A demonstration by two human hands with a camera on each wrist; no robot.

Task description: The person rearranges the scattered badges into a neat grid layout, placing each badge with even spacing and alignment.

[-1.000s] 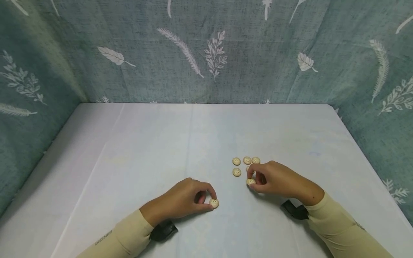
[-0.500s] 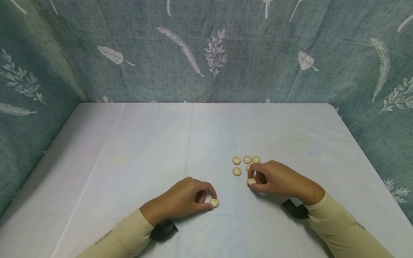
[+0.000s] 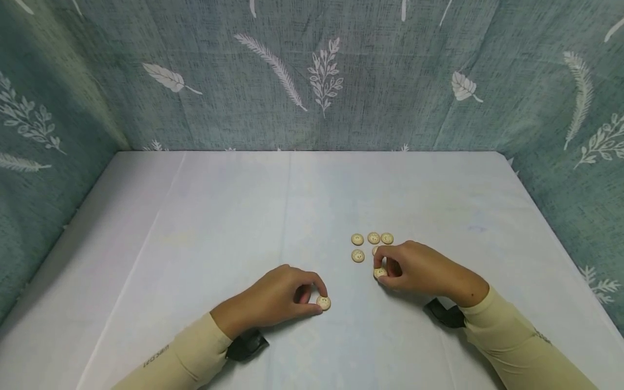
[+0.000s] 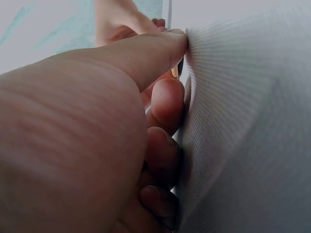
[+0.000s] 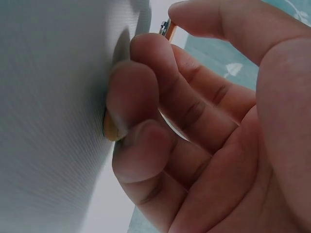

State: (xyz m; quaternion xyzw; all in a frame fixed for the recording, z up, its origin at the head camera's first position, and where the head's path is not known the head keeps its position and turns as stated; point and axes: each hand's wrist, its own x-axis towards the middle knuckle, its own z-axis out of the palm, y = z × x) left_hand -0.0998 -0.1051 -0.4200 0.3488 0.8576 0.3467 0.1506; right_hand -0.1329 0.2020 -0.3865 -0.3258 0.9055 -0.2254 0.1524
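Observation:
My left hand (image 3: 284, 297) pinches a round, cream-coloured button (image 3: 324, 303) at its edge between thumb and index finger, low over the white table. In the left wrist view only a sliver of that button (image 4: 175, 72) shows behind the thumb. Farther right, my right hand (image 3: 414, 270) holds a similar button (image 3: 380, 273) by its rim with thumb and index finger; the right wrist view shows this button (image 5: 168, 31) edge-on. Just beyond the right fingers lies another button (image 3: 375, 250), partly hidden by the index finger.
Several matching buttons lie flat beyond the right hand: a left pair, with a near button (image 3: 358, 255) and a far button (image 3: 357, 239), and two side by side, including the right one (image 3: 387, 238). Green leaf-print cloth (image 3: 205, 70) surrounds the white table (image 3: 219, 206) behind and at the sides.
The head view has tilted slightly, so the table sits a little higher in it. Both hands keep their pinch on the buttons, with almost no movement over the table.

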